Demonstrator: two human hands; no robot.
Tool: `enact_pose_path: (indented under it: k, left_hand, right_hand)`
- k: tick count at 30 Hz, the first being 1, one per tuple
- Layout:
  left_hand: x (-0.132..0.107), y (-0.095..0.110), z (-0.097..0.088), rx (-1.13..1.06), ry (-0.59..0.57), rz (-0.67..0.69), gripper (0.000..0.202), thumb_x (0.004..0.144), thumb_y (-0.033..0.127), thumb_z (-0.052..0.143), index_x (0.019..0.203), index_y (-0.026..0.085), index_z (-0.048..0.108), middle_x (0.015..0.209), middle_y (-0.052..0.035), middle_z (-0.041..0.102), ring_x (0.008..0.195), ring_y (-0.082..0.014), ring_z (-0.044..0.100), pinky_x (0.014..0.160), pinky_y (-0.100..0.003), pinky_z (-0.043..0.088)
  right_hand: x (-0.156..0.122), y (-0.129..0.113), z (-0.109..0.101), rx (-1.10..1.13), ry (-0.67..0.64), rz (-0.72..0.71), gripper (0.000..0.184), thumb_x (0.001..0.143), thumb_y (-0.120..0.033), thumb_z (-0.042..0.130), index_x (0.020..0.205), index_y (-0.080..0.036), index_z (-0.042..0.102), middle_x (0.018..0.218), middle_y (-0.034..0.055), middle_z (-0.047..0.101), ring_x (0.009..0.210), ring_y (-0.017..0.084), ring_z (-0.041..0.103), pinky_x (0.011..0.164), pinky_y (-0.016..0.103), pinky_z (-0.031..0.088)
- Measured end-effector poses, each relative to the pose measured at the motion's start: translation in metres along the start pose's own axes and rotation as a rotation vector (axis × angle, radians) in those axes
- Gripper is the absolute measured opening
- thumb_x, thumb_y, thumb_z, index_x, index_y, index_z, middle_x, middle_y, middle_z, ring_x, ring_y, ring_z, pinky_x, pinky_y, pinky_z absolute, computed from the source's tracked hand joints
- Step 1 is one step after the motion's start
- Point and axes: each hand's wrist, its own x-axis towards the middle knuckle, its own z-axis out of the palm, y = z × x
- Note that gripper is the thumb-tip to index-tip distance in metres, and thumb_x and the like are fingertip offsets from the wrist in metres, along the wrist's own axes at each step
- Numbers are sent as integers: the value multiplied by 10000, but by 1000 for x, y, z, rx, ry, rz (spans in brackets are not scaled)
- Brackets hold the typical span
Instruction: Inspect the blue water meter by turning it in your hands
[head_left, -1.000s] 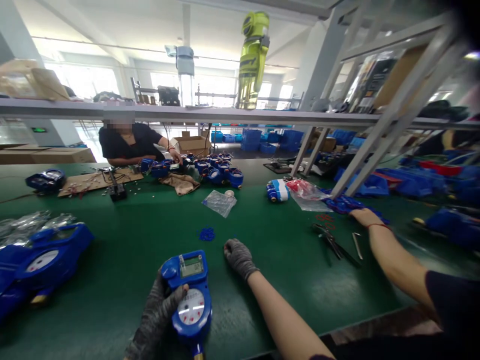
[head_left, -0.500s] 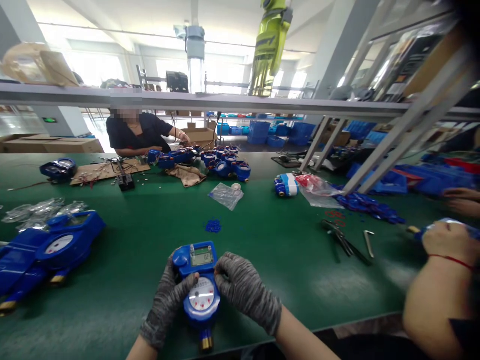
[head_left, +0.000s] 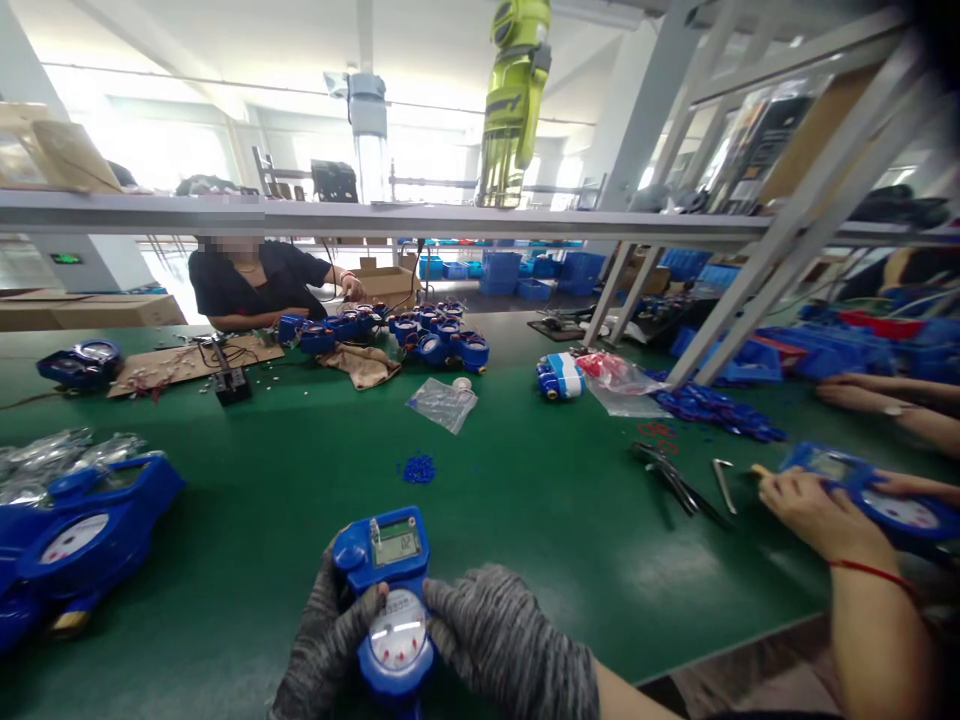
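Since half a second ago, both gloved hands have drawn the blue water meter (head_left: 390, 605) nearer the table's front edge, low in view. Left hand (head_left: 324, 645) wraps its left flank, thumb laid on the dial face; right hand (head_left: 510, 645) closes against its right side, fingers curled narrow around the round body. The meter lies flat on the green table (head_left: 525, 500), display end pointing away.

At near left sits a pile of blue meters (head_left: 75, 530) beside clear plastic bags (head_left: 60, 455). At near right a co-worker's hand (head_left: 814, 515) holds another meter (head_left: 877, 495). Just beyond it lie pliers (head_left: 675, 485) and a hex key (head_left: 724, 480).

Mid-table: small blue parts (head_left: 418, 468) and a clear bag (head_left: 442, 403), nothing between them and the held meter. Far side: a seated person (head_left: 247, 285) at a cluster of meters (head_left: 420, 335).
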Motion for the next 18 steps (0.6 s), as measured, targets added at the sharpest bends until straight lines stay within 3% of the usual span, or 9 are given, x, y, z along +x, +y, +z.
enact_pose_path:
  k: [3,5,8,10,12,13,18]
  left_hand:
    - [4,-4,-4,19,44,-7,929,659,307,838,1417,287,302,1255,-116,616,1105,-348,600,921,-448,528]
    - [8,-8,-7,25,45,0,967,630,321,856,1420,290,299,1269,-120,607,1119,-360,589,930,-467,520]
    - [11,-10,-10,46,38,20,965,619,344,860,1413,290,314,1283,-123,597,1152,-367,566,954,-480,501]
    - [10,-9,-10,51,46,12,985,597,350,872,1407,265,318,1259,-136,611,1141,-371,572,950,-483,502]
    - [9,-8,-10,42,39,10,971,599,348,872,1396,255,325,1236,-142,624,1121,-374,585,940,-494,507]
    - [8,-8,-10,40,30,17,936,619,344,861,1388,262,334,1241,-137,622,1120,-370,586,941,-498,506]
    - [5,-6,-7,33,3,31,822,674,328,826,1358,260,374,1259,-135,611,1115,-362,592,944,-496,504]
  right_hand:
    - [-6,1,5,89,-5,36,345,887,-400,463,1124,-211,628,723,70,683,563,167,574,560,256,397]
    - [-7,8,2,210,16,41,343,915,-413,441,1115,-219,641,743,59,689,601,154,593,587,243,418]
    - [6,39,0,480,-66,-37,340,959,-419,384,1064,-258,665,814,11,705,675,129,629,640,220,457]
    - [30,71,9,674,-91,-32,329,954,-388,405,1101,-237,658,861,7,712,729,128,646,667,216,484]
    - [64,103,28,614,228,202,293,893,-307,499,1105,-179,654,991,48,701,881,158,646,783,250,498]
    - [81,116,39,508,298,315,278,876,-268,506,1095,-182,656,1029,49,695,922,163,638,835,264,490]
    - [143,148,76,346,300,454,260,818,-202,560,1051,-185,674,1051,74,669,940,177,606,872,284,448]
